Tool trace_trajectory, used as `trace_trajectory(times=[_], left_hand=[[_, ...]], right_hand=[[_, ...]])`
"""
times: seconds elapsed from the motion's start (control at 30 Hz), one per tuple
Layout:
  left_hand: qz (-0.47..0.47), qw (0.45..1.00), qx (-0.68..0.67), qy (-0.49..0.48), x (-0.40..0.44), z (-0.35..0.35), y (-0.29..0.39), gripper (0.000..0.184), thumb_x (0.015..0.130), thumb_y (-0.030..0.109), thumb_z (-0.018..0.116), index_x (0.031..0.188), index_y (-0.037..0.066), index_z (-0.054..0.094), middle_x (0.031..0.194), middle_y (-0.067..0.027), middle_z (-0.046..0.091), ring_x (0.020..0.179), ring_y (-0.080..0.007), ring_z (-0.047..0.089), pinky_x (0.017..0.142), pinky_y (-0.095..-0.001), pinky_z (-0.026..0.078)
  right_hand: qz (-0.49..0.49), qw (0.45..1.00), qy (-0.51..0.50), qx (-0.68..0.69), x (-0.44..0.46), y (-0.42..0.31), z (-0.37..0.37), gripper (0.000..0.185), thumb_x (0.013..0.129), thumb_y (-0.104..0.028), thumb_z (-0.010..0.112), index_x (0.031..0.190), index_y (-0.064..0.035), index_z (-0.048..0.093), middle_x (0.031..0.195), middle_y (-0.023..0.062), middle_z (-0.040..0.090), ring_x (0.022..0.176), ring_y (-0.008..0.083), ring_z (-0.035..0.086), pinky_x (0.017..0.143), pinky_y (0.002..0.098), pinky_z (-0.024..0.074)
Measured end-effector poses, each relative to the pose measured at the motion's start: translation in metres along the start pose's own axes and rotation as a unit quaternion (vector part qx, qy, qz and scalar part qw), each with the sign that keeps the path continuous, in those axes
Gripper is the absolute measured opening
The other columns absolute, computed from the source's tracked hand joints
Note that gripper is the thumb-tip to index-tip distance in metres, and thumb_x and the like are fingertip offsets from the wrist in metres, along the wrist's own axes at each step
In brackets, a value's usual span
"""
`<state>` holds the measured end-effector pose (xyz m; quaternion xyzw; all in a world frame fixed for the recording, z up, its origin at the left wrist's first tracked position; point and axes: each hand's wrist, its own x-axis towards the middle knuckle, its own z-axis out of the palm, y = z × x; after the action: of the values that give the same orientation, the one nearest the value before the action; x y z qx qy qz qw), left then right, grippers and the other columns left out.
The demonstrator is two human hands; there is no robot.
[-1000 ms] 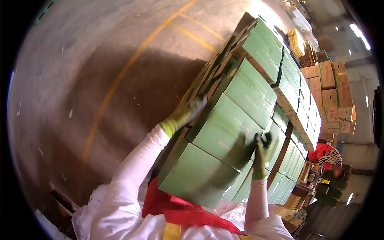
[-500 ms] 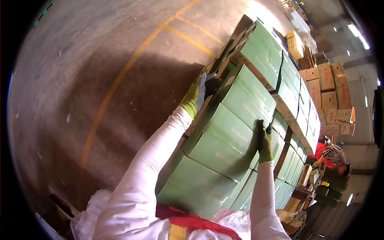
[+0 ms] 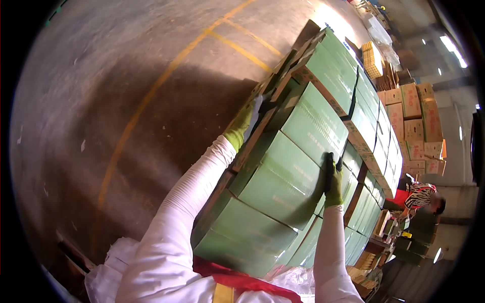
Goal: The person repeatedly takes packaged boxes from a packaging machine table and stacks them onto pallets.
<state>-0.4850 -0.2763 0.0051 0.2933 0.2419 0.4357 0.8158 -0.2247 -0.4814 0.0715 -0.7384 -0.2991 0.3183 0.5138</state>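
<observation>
My left hand [image 3: 246, 121], in a yellow-green and grey glove, is stretched out beside the left side of the stack, with the fingertips partly lost in shadow. Flat and extended, my right hand [image 3: 333, 179] rests against the right edge of an upper green box [image 3: 316, 123], thumb a little apart from the dark-tipped fingers. Another green box [image 3: 280, 179] lies between my two arms, and a third green box [image 3: 245, 237] sits nearer my body. Neither hand has visibly lifted a box.
Further green boxes [image 3: 333, 65] with dark straps continue the stack behind. Brown cartons [image 3: 414, 121] are piled at the right. A person [image 3: 419, 196] in red and stripes bends at the right. Yellow lines [image 3: 166, 70] mark the floor at left. Clear plastic [image 3: 295, 280] lies near my body.
Over the last second both hands moved up the stack; my right hand came against the upper box's edge. Since half a second ago my left hand shifted slightly back. The person at right moved slightly.
</observation>
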Motion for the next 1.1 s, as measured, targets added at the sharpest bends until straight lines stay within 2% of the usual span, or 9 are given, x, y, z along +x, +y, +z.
trace_trajectory(times=[0.23,0.27,0.37,0.4,0.53,0.63,0.7,0.93,1.1], left_hand=[[0.049,0.887,0.451,-0.09,0.007,0.013,-0.021,0.04,0.098,0.02,0.037,0.133,0.001,0.043,0.135,-0.0112,0.047,0.124,-0.0166,0.043,0.103,-0.0266,0.033],[0.075,0.934,0.323,-0.132,0.02,0.004,-0.036,0.04,0.097,0.021,0.042,0.132,0.002,0.044,0.134,-0.009,0.048,0.119,-0.017,0.048,0.099,-0.026,0.038],[-0.158,0.908,0.355,-0.155,-0.026,0.11,0.081,0.041,0.094,0.021,0.048,0.131,0.003,0.046,0.131,-0.0079,0.051,0.112,-0.0159,0.054,0.094,-0.0251,0.042],[-0.008,0.898,0.4,-0.18,-0.018,0.115,0.066,0.048,0.09,0.018,0.056,0.134,0.003,0.042,0.125,-0.0067,0.053,0.105,-0.0144,0.057,0.088,-0.0244,0.045],[0.013,0.951,0.083,-0.297,-0.039,0.164,0.058,0.057,0.08,0.009,0.069,0.13,0.005,0.042,0.104,-0.0059,0.062,0.087,-0.0094,0.061,0.074,-0.0218,0.05],[-0.08,0.953,0.134,-0.259,-0.073,0.204,0.064,0.06,0.081,0.004,0.066,0.134,0.004,0.039,0.122,-0.007,0.054,0.103,-0.0131,0.056,0.083,-0.0232,0.047],[0.008,0.927,0.297,-0.231,-0.106,0.241,0.061,0.048,0.081,0.003,0.063,0.126,0.002,0.048,0.11,-0.0058,0.06,0.096,-0.011,0.058,0.08,-0.0233,0.048],[0.158,0.89,0.396,-0.162,-0.203,0.32,-0.051,0.017,0.086,-0.002,0.048,0.092,-0.003,0.064,0.077,-0.0026,0.066,0.074,-0.0093,0.062,0.069,-0.0231,0.049],[-0.062,0.913,0.337,-0.22,-0.313,0.399,-0.139,0.015,0.09,0.003,0.05,0.094,0.0,0.064,0.081,0.0018,0.064,0.07,-0.0051,0.056,0.066,-0.0199,0.047]], right_hand=[[0.02,0.999,0.013,-0.03,-0.001,-0.003,-0.01,0.05,0.094,-0.031,0.052,0.131,0.0016,0.043,0.127,0.0094,0.052,0.117,0.0156,0.047,0.101,0.0277,0.0334],[-0.056,0.989,0.018,-0.134,0.007,0.024,-0.029,0.046,0.093,-0.021,0.052,0.13,0.0035,0.041,0.124,0.0126,0.051,0.112,0.02,0.051,0.096,0.0297,0.0377],[-0.266,0.81,0.03,-0.521,-0.002,0.047,-0.057,0.055,0.081,0.005,0.045,0.135,0.0043,0.033,0.138,0.0229,0.039,0.127,0.0348,0.039,0.104,0.0348,0.033],[-0.266,0.834,0.057,-0.479,-0.003,0.055,-0.06,0.062,0.076,0.007,0.046,0.136,0.0031,0.033,0.137,0.0246,0.039,0.125,0.0389,0.041,0.102,0.0361,0.0358],[-0.28,0.933,0.092,-0.204,-0.032,0.027,-0.063,0.06,0.08,-0.005,0.065,0.133,-0.0006,0.038,0.122,0.015,0.052,0.11,0.0251,0.052,0.093,0.0335,0.0429],[-0.132,0.985,0.048,0.102,-0.058,0.02,-0.108,0.048,0.093,-0.025,0.051,0.134,-0.0047,0.038,0.127,0.0088,0.048,0.113,0.0202,0.048,0.094,0.0316,0.0424],[-0.056,0.914,0.027,0.401,-0.097,-0.002,-0.126,0.051,0.095,-0.034,0.049,0.137,-0.008,0.034,0.13,0.0075,0.045,0.118,0.0221,0.045,0.095,0.0351,0.0425],[-0.068,0.85,0.069,0.518,-0.258,0.049,-0.214,0.052,0.092,-0.039,0.05,0.135,-0.0142,0.039,0.131,0.0069,0.046,0.119,0.0267,0.046,0.098,0.0464,0.0387],[0.001,0.754,0.139,0.641,-0.383,0.129,-0.296,0.049,0.091,-0.044,0.047,0.13,-0.0147,0.046,0.129,0.0082,0.05,0.117,0.0297,0.048,0.096,0.0483,0.0391]])
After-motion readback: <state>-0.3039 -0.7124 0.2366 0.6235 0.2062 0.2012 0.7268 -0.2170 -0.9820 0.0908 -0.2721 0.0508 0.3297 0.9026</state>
